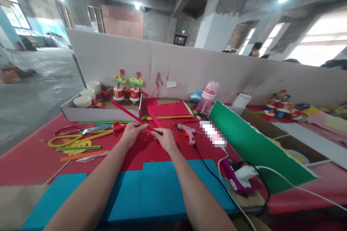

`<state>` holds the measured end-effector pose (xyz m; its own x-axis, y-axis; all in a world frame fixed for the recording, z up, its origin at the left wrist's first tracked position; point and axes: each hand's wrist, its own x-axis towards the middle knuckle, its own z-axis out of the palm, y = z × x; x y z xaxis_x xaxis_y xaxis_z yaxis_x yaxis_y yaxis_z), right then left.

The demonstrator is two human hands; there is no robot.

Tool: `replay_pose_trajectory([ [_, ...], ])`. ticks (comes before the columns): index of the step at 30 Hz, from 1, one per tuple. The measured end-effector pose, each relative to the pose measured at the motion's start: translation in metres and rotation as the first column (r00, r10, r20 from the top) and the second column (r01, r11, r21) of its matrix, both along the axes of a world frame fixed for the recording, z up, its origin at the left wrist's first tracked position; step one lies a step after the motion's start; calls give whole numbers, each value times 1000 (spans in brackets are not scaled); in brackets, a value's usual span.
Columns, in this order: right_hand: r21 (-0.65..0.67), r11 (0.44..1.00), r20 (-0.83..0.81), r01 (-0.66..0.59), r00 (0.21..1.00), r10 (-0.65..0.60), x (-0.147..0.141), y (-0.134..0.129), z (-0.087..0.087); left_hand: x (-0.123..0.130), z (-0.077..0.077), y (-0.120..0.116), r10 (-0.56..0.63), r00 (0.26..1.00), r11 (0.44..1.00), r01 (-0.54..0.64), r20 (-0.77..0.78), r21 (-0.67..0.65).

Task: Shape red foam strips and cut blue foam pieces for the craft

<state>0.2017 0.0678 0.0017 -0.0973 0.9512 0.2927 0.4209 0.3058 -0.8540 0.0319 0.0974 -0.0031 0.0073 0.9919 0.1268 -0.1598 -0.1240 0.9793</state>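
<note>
A long, thin red strip (125, 111) runs slantwise over the red tabletop, its far end up at the left near the white box. My left hand (132, 133) pinches it between thumb and fingers. Close by on the right, my right hand (165, 138) has its fingers closed on the strip's near end. A second red strip (154, 116) lies just beyond my hands, leading back to a stack of red paper (169, 108). To the right of my right hand lies a pink glue gun (188, 132) with a black cord.
Yellow scissors (66, 140), paper strips and a pen lie left. A white box (101, 114) holds cups and two paper-cup figures. Blue sheets (162, 191) cover the front edge. A purple power strip (235, 178) and green board (249, 144) stand right.
</note>
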Motion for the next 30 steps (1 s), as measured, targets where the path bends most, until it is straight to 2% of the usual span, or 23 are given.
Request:
replay_pose_trajectory([
  [8, 20, 999, -30, 27, 999, -27, -1, 0, -2, 1, -1, 1, -4, 1000, 999, 3, 10, 35],
  [17, 96, 994, 29, 58, 998, -61, -2, -1, 1, 3, 1, 0, 4, 1000, 999, -5, 14, 41],
  [21, 71, 997, 38, 39, 998, -42, -1, 0, 0, 3, 1, -1, -3, 1000, 999, 4, -5, 48],
  [27, 70, 997, 16, -31, 999, 30, -3, -1, 1, 10, -3, -3, -117, 991, 992, 119, -61, 28],
  [30, 44, 999, -10, -11, 1000, 11, -4, -1, 1, 10, -1, -3, -113, 992, 993, 114, -54, 34],
])
